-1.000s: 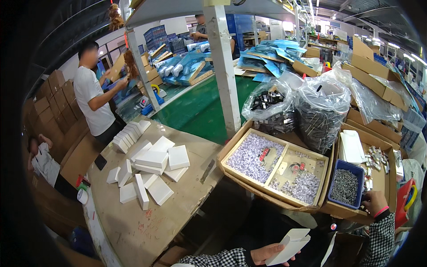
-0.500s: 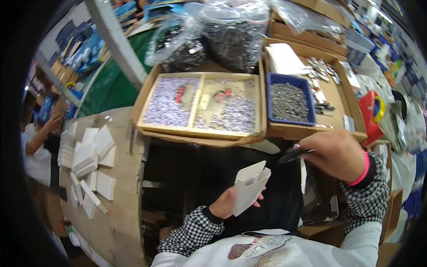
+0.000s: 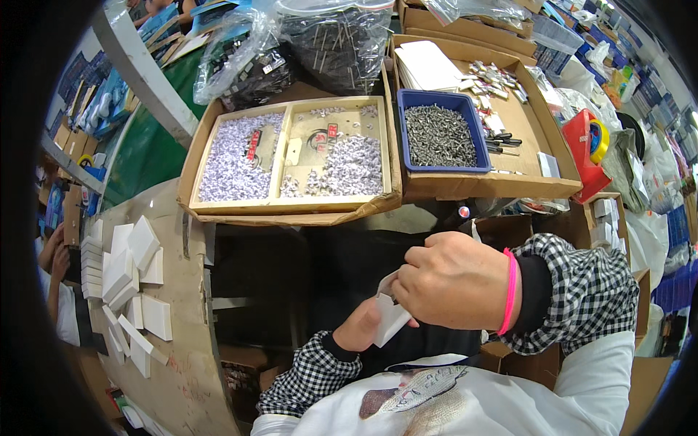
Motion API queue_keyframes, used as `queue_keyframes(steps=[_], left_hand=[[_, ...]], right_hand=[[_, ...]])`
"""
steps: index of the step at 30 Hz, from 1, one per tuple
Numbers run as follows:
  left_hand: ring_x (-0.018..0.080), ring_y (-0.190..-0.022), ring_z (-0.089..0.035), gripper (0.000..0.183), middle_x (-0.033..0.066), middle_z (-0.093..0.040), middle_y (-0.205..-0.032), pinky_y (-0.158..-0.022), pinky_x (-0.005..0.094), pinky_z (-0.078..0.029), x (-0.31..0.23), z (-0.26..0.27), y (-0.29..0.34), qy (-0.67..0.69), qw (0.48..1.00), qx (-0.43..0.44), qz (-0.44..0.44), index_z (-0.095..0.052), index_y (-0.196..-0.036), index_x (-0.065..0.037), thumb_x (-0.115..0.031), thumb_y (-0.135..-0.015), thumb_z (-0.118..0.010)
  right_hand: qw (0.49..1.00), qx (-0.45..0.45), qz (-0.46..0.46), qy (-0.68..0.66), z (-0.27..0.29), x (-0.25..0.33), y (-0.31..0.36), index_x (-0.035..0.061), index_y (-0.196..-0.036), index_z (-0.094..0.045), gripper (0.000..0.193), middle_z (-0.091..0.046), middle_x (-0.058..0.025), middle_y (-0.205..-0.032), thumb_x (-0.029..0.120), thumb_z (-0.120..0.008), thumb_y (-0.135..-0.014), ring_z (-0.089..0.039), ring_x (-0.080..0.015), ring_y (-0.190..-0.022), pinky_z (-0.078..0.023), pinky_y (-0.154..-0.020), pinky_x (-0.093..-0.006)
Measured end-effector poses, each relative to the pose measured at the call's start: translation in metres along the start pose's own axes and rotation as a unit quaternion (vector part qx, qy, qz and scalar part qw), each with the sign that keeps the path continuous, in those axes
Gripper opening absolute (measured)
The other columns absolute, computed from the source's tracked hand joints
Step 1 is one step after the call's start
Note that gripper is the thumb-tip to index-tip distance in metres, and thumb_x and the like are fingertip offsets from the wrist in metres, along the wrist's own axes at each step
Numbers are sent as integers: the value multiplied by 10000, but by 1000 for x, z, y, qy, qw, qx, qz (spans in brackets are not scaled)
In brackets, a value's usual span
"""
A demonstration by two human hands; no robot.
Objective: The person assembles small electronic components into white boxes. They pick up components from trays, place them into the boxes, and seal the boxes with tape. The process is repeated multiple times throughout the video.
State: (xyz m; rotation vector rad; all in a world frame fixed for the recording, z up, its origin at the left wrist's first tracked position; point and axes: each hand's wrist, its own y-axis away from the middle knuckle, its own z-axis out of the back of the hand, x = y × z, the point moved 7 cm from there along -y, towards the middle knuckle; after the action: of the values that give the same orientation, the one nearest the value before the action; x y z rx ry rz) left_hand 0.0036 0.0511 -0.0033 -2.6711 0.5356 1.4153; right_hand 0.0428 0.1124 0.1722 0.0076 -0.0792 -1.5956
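Observation:
My left hand (image 3: 358, 326) grips a small white cardboard box (image 3: 390, 320), tilted, in front of my body. Over the upper end of this box is my right hand (image 3: 458, 280), its fingers closed and bent down toward the opening. What those fingers hold is hidden behind the hand. A pink band (image 3: 510, 291) circles my right wrist. On the bench to the left lies a loose heap of white boxes (image 3: 156, 317), beside a row of stacked ones (image 3: 92, 267).
Ahead stands a two-part wooden tray (image 3: 291, 196) of small whitish pieces. A blue bin (image 3: 445, 168) of small metal parts sits in a cardboard box (image 3: 502, 189) to its right. A red tape dispenser (image 3: 582, 145) is beyond. Another person's hands (image 3: 54, 254) show at far left.
My right hand has come left and down from beside the blue bin to the white box's opening. The dark object it carried is now hidden. My left hand still grips the box.

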Motion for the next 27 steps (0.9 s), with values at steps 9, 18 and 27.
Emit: queue_keyframes(steps=[9,18,27], left_hand=[[308,-1061,-551,1074,243,-504,-1201,-856,436,-491,-14,1,1,152,987,44,-26,-296,-1382,-12,-785,-677,-537],[348,-1075,-543,1065,255,-493,-1212,-858,491,-490,-23,19,7,210,974,32,-72,-281,-1385,-32,-773,-670,-556],[343,-1108,-524,1081,252,-475,-1238,-880,498,-473,-19,33,19,237,969,9,-73,-249,-1398,-3,-762,-689,-549]], right_hand=[[977,-125,-32,-171,53,-60,4,62,-936,-662,146,-655,-67,-838,64,-669,-790,-648,-238,-765,-534,-667,-321],[985,-127,-92,-76,8,-133,-63,51,-921,-663,140,-657,-111,-830,142,-598,-838,-634,-284,-781,-506,-714,-370],[984,-91,-149,-39,-31,-195,-128,92,-923,-696,165,-666,-121,-800,177,-581,-841,-642,-311,-788,-510,-748,-392]])
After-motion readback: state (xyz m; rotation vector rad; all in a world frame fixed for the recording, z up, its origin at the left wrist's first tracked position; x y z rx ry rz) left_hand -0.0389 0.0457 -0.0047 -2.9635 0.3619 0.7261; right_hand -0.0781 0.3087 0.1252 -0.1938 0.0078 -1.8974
